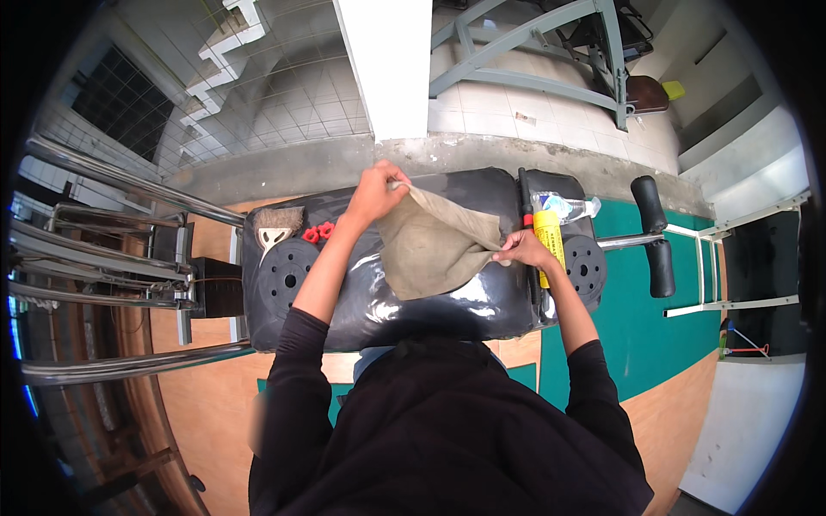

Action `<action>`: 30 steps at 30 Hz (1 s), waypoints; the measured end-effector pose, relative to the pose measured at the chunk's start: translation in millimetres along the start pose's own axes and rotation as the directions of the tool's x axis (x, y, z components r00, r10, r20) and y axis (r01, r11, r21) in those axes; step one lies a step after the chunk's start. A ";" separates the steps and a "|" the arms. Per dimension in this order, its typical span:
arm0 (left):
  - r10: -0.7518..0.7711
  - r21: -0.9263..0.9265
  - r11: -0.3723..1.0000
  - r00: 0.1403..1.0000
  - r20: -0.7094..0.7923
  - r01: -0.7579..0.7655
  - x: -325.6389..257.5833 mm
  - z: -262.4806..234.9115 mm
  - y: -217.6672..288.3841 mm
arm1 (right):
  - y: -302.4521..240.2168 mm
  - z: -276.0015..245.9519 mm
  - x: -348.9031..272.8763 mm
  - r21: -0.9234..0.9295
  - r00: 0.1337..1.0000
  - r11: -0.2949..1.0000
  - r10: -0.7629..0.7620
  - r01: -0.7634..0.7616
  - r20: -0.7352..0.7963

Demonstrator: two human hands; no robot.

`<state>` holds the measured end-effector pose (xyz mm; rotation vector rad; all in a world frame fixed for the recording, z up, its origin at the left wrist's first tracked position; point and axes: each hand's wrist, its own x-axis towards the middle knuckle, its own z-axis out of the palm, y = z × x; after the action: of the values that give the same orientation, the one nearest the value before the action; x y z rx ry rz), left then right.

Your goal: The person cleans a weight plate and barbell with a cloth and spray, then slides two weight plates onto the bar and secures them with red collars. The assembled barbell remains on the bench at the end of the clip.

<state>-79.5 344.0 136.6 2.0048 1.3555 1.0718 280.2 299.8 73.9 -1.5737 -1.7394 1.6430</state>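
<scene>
Black fabric shirt (430,421) is showing nearest; left hand (376,194) and right hand (527,250), both pinched closed, are holding wrinkled, matte khaki cloth (434,249).

cloth (430,254): khaki (rather greyish) | bench (348,314): black | cylinder (548,230): yellow, dark print | mat (641,344): green

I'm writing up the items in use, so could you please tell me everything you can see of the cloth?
The cloth is a plain, greyish-tan piece of thin-looking, soft fabric. It is spread out but not flat, with creases and a folded-over edge running toward the right. The left hand pinches its upper left corner, and the right hand pinches its right side. It lies over the middle of the black padded bench; how much of it rests there is unclear.
</scene>
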 end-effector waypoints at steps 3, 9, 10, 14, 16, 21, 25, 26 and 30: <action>-0.006 0.047 0.999 0.991 -0.132 0.012 51.2 -27.1 21.5 | -49.5 -47.4 7.8 0.254 0.974 0.942 -0.198 0.219 -0.107; 0.145 0.096 0.988 0.941 -0.305 -0.121 101.9 -90.1 82.3 | -179.7 -103.7 -2.3 0.000 0.554 0.726 -0.525 0.688 -0.646; 0.108 0.005 0.994 0.943 -0.314 -0.112 104.2 -99.9 91.8 | -197.4 -107.7 -10.9 -0.015 0.512 0.705 -0.528 0.709 -0.678; 0.071 -0.195 0.973 0.963 -0.261 -0.124 90.7 -126.7 122.8 | -228.6 -109.0 -41.8 0.002 0.415 0.592 -0.562 0.806 -0.716; 0.083 -0.220 0.968 0.983 -0.165 -0.119 69.6 -137.3 130.4 | -218.8 -106.0 -55.2 0.039 0.486 0.623 -0.568 0.781 -0.665; -0.090 -0.335 0.920 0.941 0.325 0.204 -20.5 -144.9 114.1 | -150.1 -68.5 -96.3 0.256 0.775 0.739 -0.540 0.624 -0.329; -0.167 -0.320 0.805 0.708 0.686 0.499 -99.5 -123.9 84.0 | -89.5 -22.3 -126.4 0.481 0.929 0.845 -0.341 0.235 0.144; -0.195 -0.310 0.730 0.620 0.760 0.610 -115.1 -115.5 76.9 | -80.3 -13.0 -130.8 0.484 0.934 0.870 -0.241 0.087 0.265; -0.299 -0.262 0.664 0.570 0.765 0.701 -135.8 -77.1 49.5 | -45.6 8.5 -112.3 0.403 0.957 0.915 -0.119 0.003 0.263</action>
<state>-143.1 197.4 172.5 1.1990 0.9724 0.3015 292.4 215.0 160.0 -1.1284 -1.4253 2.1111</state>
